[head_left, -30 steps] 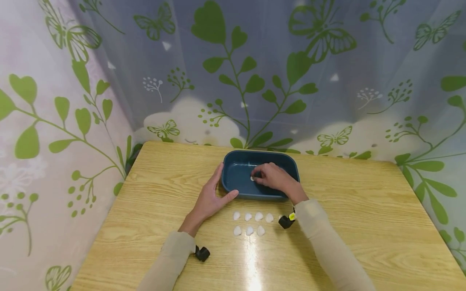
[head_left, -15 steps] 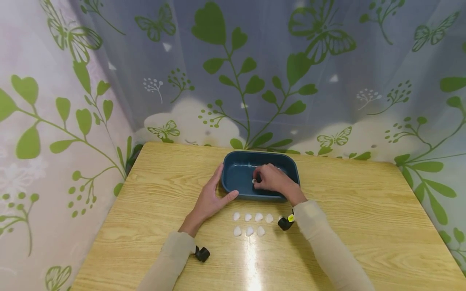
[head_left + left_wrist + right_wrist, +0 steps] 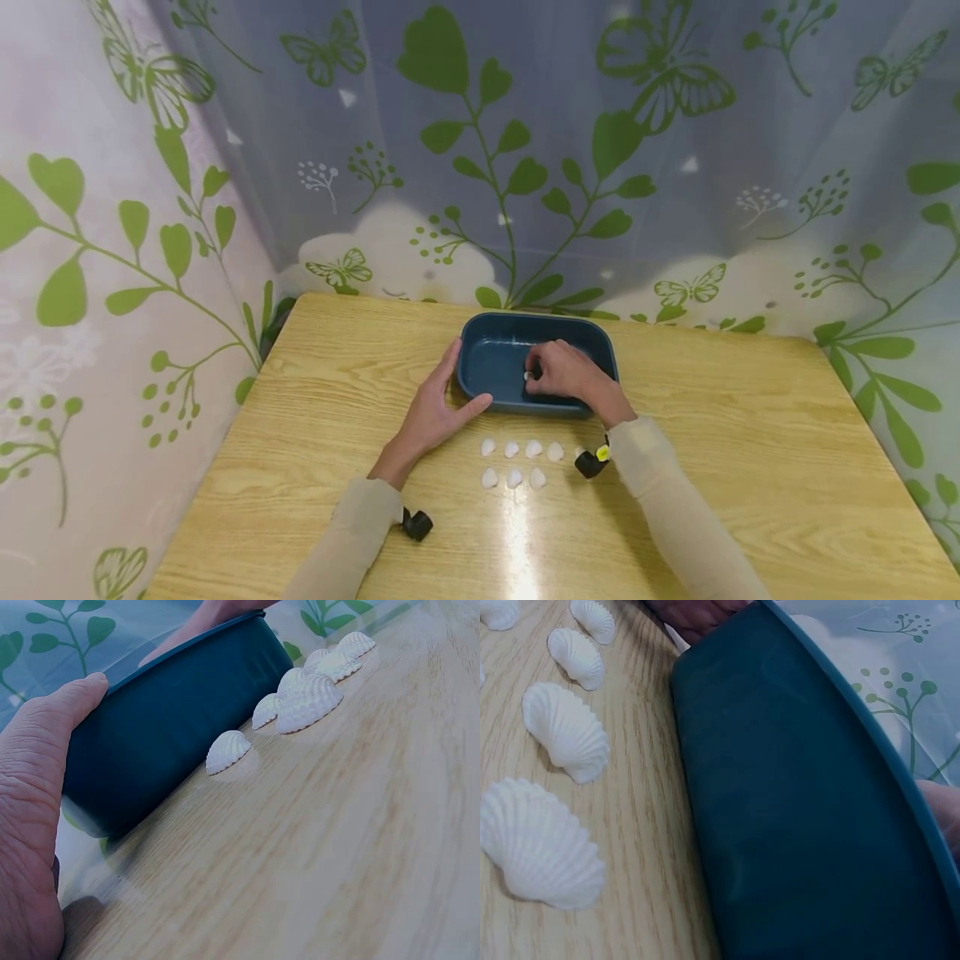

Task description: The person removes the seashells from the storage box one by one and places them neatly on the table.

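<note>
The dark blue rectangular basin (image 3: 486,367) stands near the back of the table. My left hand (image 3: 433,414) braces its near left corner, fingers straight along the left wall and thumb (image 3: 78,699) against the front side near the rim. Inside the basin, my right hand (image 3: 562,370) pinches a small white seashell (image 3: 528,377) low over the floor; most of the shell is hidden by the fingertips. White ribbed seashells (image 3: 310,703) lie in two rows on the wood in front of the basin, and a close one (image 3: 540,844) shows in the right wrist view.
The light wooden table (image 3: 322,358) runs back to a curtain (image 3: 360,125) printed with green leaves and butterflies. Another printed curtain (image 3: 112,350) hangs along the left. Small black cameras (image 3: 417,525) sit at both wrists, the right one close beside the back row of shells.
Inside the basin, the right hand has shifted slightly right and toward the front with the pinched seashell. The left hand, basin and rows of shells stay in place.
</note>
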A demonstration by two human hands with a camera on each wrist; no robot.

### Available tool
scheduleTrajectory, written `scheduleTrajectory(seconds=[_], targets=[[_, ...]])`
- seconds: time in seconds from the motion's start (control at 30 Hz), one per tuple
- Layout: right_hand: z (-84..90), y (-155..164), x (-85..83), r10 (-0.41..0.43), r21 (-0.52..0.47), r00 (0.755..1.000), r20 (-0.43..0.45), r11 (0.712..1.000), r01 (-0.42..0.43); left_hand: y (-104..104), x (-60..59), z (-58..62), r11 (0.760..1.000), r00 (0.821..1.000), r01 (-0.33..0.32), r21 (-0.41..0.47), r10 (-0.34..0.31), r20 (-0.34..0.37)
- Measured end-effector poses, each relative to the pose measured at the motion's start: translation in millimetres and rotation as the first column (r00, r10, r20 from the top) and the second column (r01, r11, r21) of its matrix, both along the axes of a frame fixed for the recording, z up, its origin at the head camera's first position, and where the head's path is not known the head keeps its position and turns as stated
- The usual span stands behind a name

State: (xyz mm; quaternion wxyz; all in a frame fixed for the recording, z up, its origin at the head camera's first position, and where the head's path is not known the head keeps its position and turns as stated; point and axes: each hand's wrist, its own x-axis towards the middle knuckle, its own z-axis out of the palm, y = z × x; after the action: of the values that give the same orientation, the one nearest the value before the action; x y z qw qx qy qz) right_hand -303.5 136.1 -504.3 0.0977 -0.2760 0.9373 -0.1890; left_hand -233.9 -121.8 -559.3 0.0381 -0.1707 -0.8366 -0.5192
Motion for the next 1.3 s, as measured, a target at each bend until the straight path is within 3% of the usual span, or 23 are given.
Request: scheduleTrajectory(seconds=[0.23, 0.43, 0.6, 0.83, 1.3], targets=[[10.9, 8, 8.8, -0.033, -0.031, 0.999, -0.003, 0.999, 0.033, 4, 0.8, 0.7, 1.000, 1.000, 0.003, -0.004, -0.003, 0.000], [27.6, 18, 21.4, -0.052, -0.049, 0.996, -0.075, 0.998, 0.048, 4, 0.9, 0.6, 1.000, 1.000, 0.005, -0.009, -0.005, 0.002], [44.6, 30, 36.3, -0.061, -0.091, 0.987, -0.148, 0.995, 0.048, 5, 0.7, 0.3, 1.000, 1.000, 0.010, -0.009, -0.010, 0.002], [61.1, 48, 61.5, -0.084, -0.133, 0.981, -0.175, 0.989, 0.061, 3, -0.2, -1.9, 1.000, 1.000, 0.007, -0.003, -0.007, -0.006], [51.2, 77, 115.7, -0.147, -0.222, 0.975, -0.167, 0.969, 0.108, 2, 2.0, -2.8, 1.000, 1.000, 0.007, 0.003, -0.007, -0.003]])
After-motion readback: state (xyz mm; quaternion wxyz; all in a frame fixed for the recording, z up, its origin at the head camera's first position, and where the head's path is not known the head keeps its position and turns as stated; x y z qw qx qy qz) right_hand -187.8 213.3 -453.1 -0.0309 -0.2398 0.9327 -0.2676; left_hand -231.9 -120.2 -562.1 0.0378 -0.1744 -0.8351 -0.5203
